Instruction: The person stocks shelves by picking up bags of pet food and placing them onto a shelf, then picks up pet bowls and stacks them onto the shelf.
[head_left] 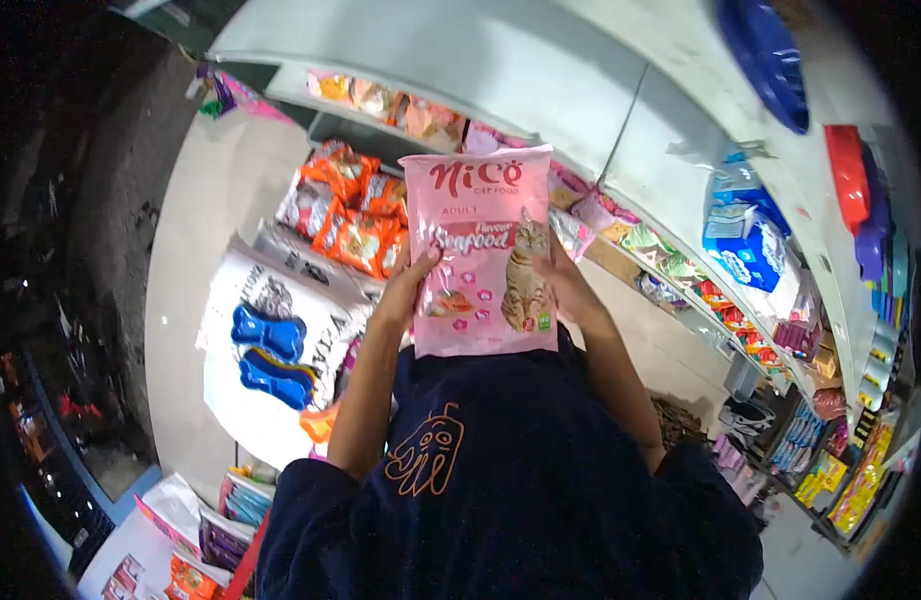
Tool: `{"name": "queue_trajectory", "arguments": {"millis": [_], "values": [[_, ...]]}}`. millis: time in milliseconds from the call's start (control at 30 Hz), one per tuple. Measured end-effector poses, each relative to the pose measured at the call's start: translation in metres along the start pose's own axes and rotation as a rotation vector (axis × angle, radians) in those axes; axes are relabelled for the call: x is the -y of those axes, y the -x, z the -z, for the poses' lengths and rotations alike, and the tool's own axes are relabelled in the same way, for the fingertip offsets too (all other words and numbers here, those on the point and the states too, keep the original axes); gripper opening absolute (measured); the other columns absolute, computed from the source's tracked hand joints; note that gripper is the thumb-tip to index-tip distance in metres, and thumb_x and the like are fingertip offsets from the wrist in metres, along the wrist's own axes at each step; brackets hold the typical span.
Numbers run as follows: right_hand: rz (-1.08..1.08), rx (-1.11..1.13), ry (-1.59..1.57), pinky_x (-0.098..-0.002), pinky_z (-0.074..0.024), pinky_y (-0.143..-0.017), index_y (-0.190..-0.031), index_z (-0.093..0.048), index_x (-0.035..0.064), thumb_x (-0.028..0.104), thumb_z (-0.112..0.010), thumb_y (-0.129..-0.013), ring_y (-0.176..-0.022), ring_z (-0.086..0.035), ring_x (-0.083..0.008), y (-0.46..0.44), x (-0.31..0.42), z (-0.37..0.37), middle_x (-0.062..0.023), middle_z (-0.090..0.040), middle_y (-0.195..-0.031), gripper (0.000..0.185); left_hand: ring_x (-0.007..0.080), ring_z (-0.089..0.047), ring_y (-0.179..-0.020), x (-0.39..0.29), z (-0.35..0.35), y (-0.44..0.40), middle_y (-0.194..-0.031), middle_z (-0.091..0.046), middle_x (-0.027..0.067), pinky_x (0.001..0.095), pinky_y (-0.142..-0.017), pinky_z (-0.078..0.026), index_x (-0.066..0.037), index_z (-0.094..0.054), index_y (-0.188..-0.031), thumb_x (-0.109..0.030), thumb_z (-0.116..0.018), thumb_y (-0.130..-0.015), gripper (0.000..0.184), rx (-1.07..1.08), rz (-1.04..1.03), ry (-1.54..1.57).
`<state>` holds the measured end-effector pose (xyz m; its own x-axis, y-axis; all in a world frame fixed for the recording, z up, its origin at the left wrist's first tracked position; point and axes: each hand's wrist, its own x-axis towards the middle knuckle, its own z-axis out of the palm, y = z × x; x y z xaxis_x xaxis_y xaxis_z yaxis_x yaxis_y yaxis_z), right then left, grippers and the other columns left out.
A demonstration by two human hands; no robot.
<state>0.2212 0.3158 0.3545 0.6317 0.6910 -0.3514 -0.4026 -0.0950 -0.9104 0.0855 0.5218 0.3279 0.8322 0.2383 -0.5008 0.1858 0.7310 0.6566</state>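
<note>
A pink bag of cat food (481, 255) is held upright in front of the chest, its printed front with a cat picture facing the camera. My left hand (411, 285) grips one side edge, thumb on the front. At the opposite edge, my right hand (573, 285) holds the bag with its fingers mostly hidden behind it. Orange bags (356, 225) lie just beyond the hand at the image's left.
Blue bone-shaped bowls (271, 335) sit on a white printed sack (221, 375) at the left. Shelves (671, 150) with colourful packets run along the top and right. Blue-white packs (746, 240) stand on one shelf. More packets (821, 480) fill a rack at lower right.
</note>
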Motion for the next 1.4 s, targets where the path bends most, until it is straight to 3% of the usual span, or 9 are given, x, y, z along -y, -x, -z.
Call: {"name": "queue_trajectory", "arguments": {"millis": [133, 567, 833, 967, 1000, 1033, 1167, 1267, 1400], "values": [[0.353, 0.041, -0.004, -0.0295, -0.0419, -0.097, -0.149, -0.02, 0.0026, 0.004, -0.062, -0.09, -0.117, -0.049, -0.0142, 0.013, 0.052, -0.018, -0.0075, -0.048, -0.133, 0.072, 0.0193, -0.05, -0.121, -0.044, -0.031, 0.016, -0.132, -0.05, 0.0097, 0.0346, -0.104, -0.039, -0.003, -0.032, -0.143, -0.017, -0.063, -0.09, 0.063, 0.11, -0.298, -0.032], [1.057, -0.055, 0.168, -0.0337, -0.0331, -0.105, -0.144, -0.024, -0.0024, 0.003, -0.068, -0.084, -0.124, -0.044, -0.018, 0.113, 0.278, -0.03, -0.0114, -0.047, -0.133, 0.074, 0.0058, -0.054, -0.079, -0.202, -0.227, 0.099, -0.095, -0.059, -0.0007, 0.0209, -0.065, -0.044, -0.002, -0.051, -0.112, -0.036, -0.074, -0.084, 0.05, 0.407, -1.158, -0.318], [1.918, -0.59, 0.552, -0.0372, -0.0408, -0.102, -0.146, -0.022, 0.0057, 0.003, -0.073, -0.078, -0.117, -0.053, -0.0242, 0.146, 0.442, -0.069, -0.0189, -0.047, -0.132, 0.085, 0.0145, -0.059, -0.101, -0.328, -0.361, 0.131, -0.113, -0.059, 0.0079, 0.0314, -0.086, -0.049, -0.002, -0.044, -0.13, -0.041, -0.05, -0.099, 0.05, 0.598, -1.506, -0.248], [2.249, -0.816, 0.815, -0.0368, -0.0485, -0.083, -0.138, -0.045, 0.0114, 0.013, -0.054, -0.095, -0.094, -0.059, -0.0278, 0.149, 0.527, -0.091, -0.0206, -0.052, -0.121, 0.044, 0.0141, -0.062, -0.095, -0.411, -0.421, 0.138, -0.109, -0.064, 0.0045, 0.0292, -0.081, -0.051, -0.005, -0.056, -0.119, -0.039, -0.056, -0.096, 0.041, 0.758, -1.516, -0.28], [2.149, -0.991, 1.088, -0.0378, -0.0492, -0.082, -0.14, -0.042, 0.0144, 0.011, -0.055, -0.094, -0.094, -0.06, -0.0314, 0.158, 0.54, -0.089, -0.0213, -0.051, -0.118, 0.048, 0.0222, -0.061, -0.103, -0.431, -0.438, 0.136, -0.119, -0.058, 0.0082, 0.0348, -0.083, -0.053, -0.005, -0.048, -0.128, -0.055, -0.051, -0.093, 0.061, 0.674, -1.656, -0.398], [2.112, -0.996, 1.063, -0.0396, -0.0502, -0.08, -0.139, -0.042, 0.0151, 0.01, -0.055, -0.093, -0.093, -0.06, -0.035, 0.158, 0.556, -0.092, -0.0222, -0.051, -0.114, 0.048, 0.018, -0.062, -0.101, -0.444, -0.464, 0.134, -0.109, -0.063, 0.0141, 0.0298, -0.085, -0.053, -0.002, -0.049, -0.135, -0.032, -0.056, -0.097, 0.049, 0.957, -1.662, -0.146], [1.949, -1.131, 1.044, -0.0457, -0.0518, -0.076, -0.138, -0.043, 0.0156, 0.008, -0.054, -0.092, -0.089, -0.06, -0.0415, 0.129, 0.615, -0.086, -0.024, -0.049, -0.111, 0.047, 0.017, -0.064, -0.084, -0.515, -0.51, 0.098, -0.093, -0.065, 0.0099, 0.0277, -0.078, -0.053, -0.003, -0.05, -0.133, -0.042, -0.057, -0.094, 0.055, 0.418, -1.631, -0.522], [1.846, -1.319, 1.103, -0.0455, -0.0531, -0.074, -0.129, -0.055, 0.0114, 0.008, -0.058, -0.088, -0.087, -0.063, -0.0415, 0.091, 0.644, -0.066, -0.0258, -0.057, -0.106, 0.041, 0.0245, -0.062, -0.1, -0.572, -0.547, 0.031, -0.114, -0.063, 0.0126, 0.0404, -0.074, -0.054, -0.004, -0.055, -0.12, -0.063, -0.047, -0.091, 0.067, 0.126, -1.564, -1.17], [0.952, -1.513, 1.508, -0.0478, -0.0469, -0.095, -0.139, -0.041, 0.005, 0.018, -0.058, -0.087, -0.119, -0.054, -0.038, 0.016, 0.662, -0.015, -0.028, -0.047, -0.134, 0.056, 0.044, -0.04, -0.129, -0.516, -0.547, 0.006, -0.148, -0.034, 0.0207, 0.0586, -0.101, -0.038, -0.008, -0.031, -0.146, -0.08, -0.043, -0.08, 0.098, 0.317, -0.87, -1.334]]}}
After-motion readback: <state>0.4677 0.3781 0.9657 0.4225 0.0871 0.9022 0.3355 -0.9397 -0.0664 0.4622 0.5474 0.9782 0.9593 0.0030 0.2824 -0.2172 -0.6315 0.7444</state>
